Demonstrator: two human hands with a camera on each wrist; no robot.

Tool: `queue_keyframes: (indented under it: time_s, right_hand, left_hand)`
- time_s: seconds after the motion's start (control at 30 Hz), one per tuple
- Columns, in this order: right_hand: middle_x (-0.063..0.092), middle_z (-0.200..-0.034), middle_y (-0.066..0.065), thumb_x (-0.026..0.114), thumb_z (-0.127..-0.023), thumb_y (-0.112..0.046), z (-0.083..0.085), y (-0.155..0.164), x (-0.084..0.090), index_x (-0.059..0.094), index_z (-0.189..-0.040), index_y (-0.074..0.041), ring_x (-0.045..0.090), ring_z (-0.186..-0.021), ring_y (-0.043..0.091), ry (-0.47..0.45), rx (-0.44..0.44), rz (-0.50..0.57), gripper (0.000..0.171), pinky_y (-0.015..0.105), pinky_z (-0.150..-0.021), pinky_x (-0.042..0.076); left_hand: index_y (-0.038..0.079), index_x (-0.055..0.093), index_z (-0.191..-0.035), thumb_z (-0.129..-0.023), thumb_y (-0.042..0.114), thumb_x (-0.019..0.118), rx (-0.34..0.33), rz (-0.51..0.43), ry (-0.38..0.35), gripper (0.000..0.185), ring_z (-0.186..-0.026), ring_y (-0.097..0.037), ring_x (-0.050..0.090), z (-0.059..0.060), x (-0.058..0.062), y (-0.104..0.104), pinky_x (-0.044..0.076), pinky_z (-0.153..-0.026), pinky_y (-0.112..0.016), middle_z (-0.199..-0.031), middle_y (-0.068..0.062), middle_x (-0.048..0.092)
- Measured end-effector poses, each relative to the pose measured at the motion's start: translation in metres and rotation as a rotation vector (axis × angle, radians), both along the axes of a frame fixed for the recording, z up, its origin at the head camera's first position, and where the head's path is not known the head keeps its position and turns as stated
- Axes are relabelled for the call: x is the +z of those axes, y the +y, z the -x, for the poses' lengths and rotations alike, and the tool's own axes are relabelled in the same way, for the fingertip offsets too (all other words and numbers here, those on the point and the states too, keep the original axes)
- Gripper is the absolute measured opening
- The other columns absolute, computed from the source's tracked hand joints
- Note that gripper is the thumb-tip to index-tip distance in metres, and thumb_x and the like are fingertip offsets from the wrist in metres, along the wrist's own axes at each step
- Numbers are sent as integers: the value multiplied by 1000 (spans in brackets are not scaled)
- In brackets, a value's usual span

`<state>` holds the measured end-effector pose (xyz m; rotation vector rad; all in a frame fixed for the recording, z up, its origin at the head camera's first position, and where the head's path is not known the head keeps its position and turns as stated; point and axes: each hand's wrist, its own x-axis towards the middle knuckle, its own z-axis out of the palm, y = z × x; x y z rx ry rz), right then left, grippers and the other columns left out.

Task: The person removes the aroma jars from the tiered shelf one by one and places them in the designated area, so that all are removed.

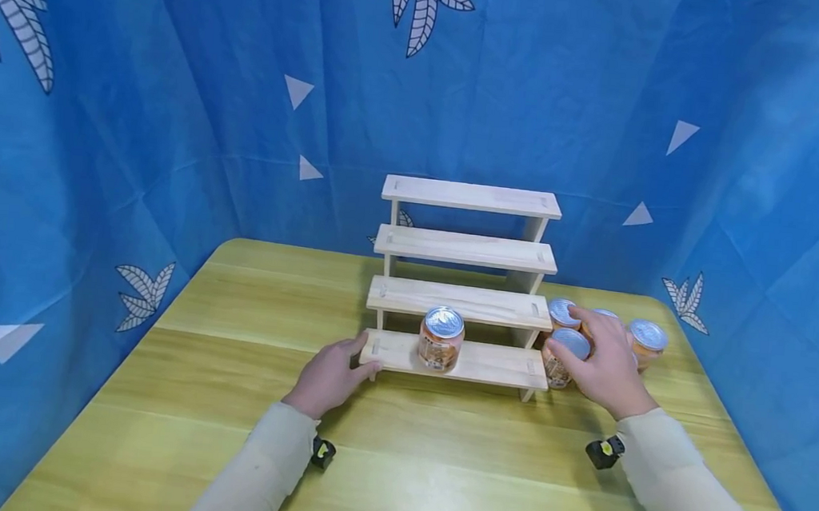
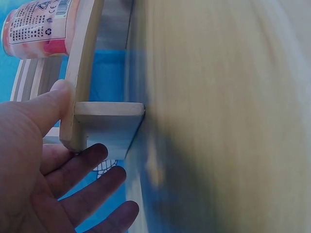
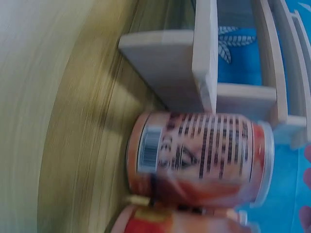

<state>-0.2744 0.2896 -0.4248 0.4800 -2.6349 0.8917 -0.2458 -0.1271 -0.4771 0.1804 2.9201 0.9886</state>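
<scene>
A four-step wooden display shelf (image 1: 464,248) stands at the back of the table. One peach-coloured can (image 1: 440,350) with a silver lid is upright on its lowest step. My left hand (image 1: 328,373) pinches that step's left end; in the left wrist view the thumb lies on the board (image 2: 83,73) and the other fingers are spread below. At the shelf's right, my right hand (image 1: 610,367) hovers over a group of similar cans, thumb and fingers apart. Nearest to it is a can (image 3: 199,158) beside the shelf's end, and the fingers in the right wrist view are off it.
More cans stand at the right, one behind (image 1: 564,311) and one farther right (image 1: 648,336), partly hidden by the hand. Blue patterned cloth (image 1: 247,114) hangs behind and on both sides. The wooden table (image 1: 422,465) reaches toward me.
</scene>
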Motion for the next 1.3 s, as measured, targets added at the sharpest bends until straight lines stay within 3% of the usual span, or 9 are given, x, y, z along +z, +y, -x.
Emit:
queue_keyframes:
  time_s: [0.23,0.47,0.9,1.3]
  right_hand:
    - [56,-140,22,75,-92,-35,3,-17,-4,52,-144,-3,38,-132,45,-32,56,19,66,74,-101,20]
    - [60,-132,17,76,-91,-33,3,-38,-7,53,-143,-5,45,-124,37,-3,132,-22,64,67,-104,24]
    - [58,-137,9,79,-86,-42,5,-98,-5,47,-150,-12,46,-129,30,-29,285,-36,77,60,-105,27]
    - [62,-128,7,84,-81,-42,8,-125,-12,49,-147,-9,49,-121,28,0,315,-38,82,53,-98,29]
  left_hand:
    - [7,39,-155,-96,46,66,-1,2,-4,75,-136,-35,49,2,-2,2,42,-111,-50,-148,-18,51]
    - [7,39,-154,-96,46,66,-7,3,-4,75,-136,-35,49,2,-3,3,43,-110,-49,-148,-18,52]
    - [6,40,-154,-96,46,67,-13,-8,15,75,-135,-36,50,4,-2,-1,44,-109,-50,-147,-18,52]
    - [7,40,-154,-96,45,67,3,-25,10,75,-136,-36,49,1,-3,-2,43,-110,-51,-148,-18,51]
